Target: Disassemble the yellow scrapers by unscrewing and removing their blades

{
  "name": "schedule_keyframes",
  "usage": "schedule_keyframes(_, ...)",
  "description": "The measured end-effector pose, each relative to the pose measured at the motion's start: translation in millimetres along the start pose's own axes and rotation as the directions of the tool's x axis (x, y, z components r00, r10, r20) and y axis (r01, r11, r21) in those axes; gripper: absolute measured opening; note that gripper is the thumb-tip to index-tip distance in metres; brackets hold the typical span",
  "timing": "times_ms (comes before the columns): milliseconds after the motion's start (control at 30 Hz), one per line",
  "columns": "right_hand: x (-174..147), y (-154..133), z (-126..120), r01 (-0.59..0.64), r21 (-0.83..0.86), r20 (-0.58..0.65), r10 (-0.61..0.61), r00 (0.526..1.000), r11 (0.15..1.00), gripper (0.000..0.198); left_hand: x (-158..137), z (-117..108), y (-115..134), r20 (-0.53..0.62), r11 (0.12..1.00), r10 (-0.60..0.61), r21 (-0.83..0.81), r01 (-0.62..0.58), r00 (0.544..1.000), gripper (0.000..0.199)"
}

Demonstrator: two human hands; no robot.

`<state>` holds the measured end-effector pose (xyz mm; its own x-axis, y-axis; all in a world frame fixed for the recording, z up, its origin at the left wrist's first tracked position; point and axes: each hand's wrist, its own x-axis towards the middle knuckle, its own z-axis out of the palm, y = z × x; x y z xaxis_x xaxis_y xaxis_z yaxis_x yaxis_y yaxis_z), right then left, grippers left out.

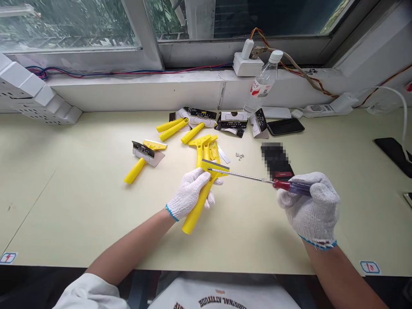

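My gloved left hand (193, 191) grips a yellow scraper (200, 206) by its neck, the handle slanting down toward the table's front edge and the bladed head up. In my gloved right hand (310, 204) is a screwdriver (289, 185) with a red and purple handle. Its long shaft points left, and the tip meets the scraper's head near its left part. Just behind the held head lie more yellow scraper parts (202, 143), partly hidden by it. Small metal screws (239, 156) lie in a little group to their right.
A scraper in a cardboard sleeve (143, 156) lies to the left. Yellow handles (174, 128) and black-and-white card sleeves (233, 120) are at the back. A water bottle (262, 83), phone (286, 126), partly blurred black item (277, 161) and power strip (328, 108) stand or lie rightward.
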<state>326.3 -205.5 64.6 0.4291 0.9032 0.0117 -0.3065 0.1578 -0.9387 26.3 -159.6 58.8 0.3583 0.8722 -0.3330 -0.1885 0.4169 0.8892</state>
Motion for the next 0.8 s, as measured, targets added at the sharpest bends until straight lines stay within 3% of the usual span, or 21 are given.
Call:
schedule_keyframes(333,7,11,-10,0.001,-0.027,0.068,0.001,0.998,1.0,0.019,0,-4,-2,0.028,0.999,-0.032,-0.007,0.032,0.999,0.049)
schedule_keyframes(567,9,15,-14,-0.028,0.003,0.027,0.028,0.999,1.0,0.015,-1,-3,-2,0.036,0.999,-0.044,0.006,0.044,0.998,0.047)
schedule_keyframes(800,9,13,-15,0.046,-0.042,0.125,-0.04,0.991,0.998,0.018,-1,-4,-4,0.037,0.998,-0.049,0.028,0.048,0.998,0.047)
